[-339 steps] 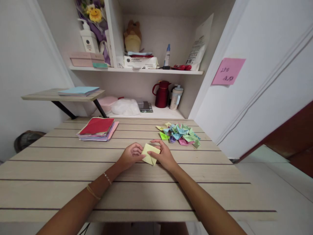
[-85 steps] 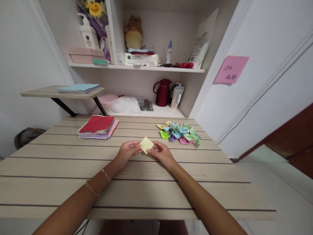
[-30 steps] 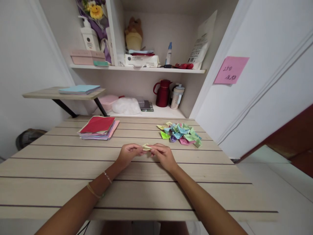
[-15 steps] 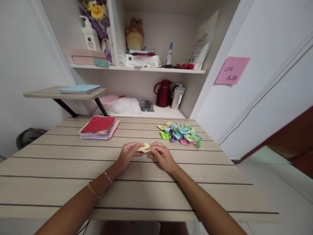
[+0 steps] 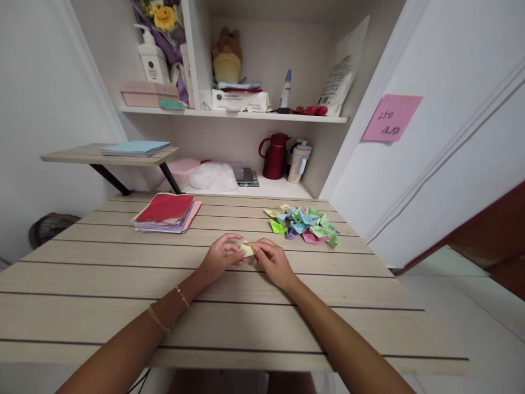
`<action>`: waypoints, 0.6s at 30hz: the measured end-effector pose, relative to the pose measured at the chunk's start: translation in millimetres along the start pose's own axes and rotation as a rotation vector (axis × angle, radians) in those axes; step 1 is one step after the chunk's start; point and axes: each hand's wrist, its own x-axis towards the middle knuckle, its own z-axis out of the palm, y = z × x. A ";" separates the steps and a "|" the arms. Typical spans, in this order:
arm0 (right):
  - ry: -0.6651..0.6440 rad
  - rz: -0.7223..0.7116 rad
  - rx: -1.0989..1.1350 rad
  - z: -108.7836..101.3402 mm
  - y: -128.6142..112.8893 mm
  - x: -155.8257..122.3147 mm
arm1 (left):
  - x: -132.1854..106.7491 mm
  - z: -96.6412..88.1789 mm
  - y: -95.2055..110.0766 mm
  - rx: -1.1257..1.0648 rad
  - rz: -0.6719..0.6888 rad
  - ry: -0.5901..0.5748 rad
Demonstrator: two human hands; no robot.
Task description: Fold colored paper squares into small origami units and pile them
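A small piece of folded pale yellow paper (image 5: 246, 249) is held between my two hands, just above the middle of the desk. My left hand (image 5: 220, 256) pinches its left side with thumb and fingers, the index finger raised and curved. On the other side, my right hand (image 5: 273, 262) grips the paper between thumb and forefinger. Fingers cover parts of the paper, so its full shape is hidden. Behind my right hand lies a heap of folded paper boats (image 5: 305, 221) in green, blue, pink, yellow and purple.
To the left is a stack of coloured paper sheets (image 5: 168, 210), red on top. A raised wooden shelf (image 5: 82, 156) carries light blue sheets (image 5: 135, 148). Along the back stand a dark red jug (image 5: 275, 157) and a pale tumbler (image 5: 298, 163), beside a white plastic bag (image 5: 213, 178).
The yellow paper has turned between my hands and shows a smaller face. My left index finger has lifted off it, while my right hand has barely moved.
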 end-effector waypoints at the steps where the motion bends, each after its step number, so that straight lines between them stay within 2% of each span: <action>1: 0.003 0.004 0.012 0.4 0.9 -0.5 | -0.3 0.3 0.2 0.004 -0.005 -0.026; 4: 0.013 0.057 0.133 2.6 5.4 -1.7 | -0.5 0.6 0.0 0.024 -0.015 -0.080; 7: 0.019 0.138 0.266 5.1 9.5 -2.2 | 1.0 -1.4 -1.7 0.083 0.032 -0.041; 10: -0.001 0.173 0.252 5.7 10.5 -2.3 | 2.3 -3.9 -3.5 0.155 0.068 0.032; 15: -0.031 0.164 0.168 5.2 9.3 -2.8 | 2.2 -5.7 -3.3 0.177 0.037 0.031; 18: -0.003 0.154 0.214 6.2 10.4 -2.6 | 2.1 -6.3 -0.5 0.211 0.037 0.022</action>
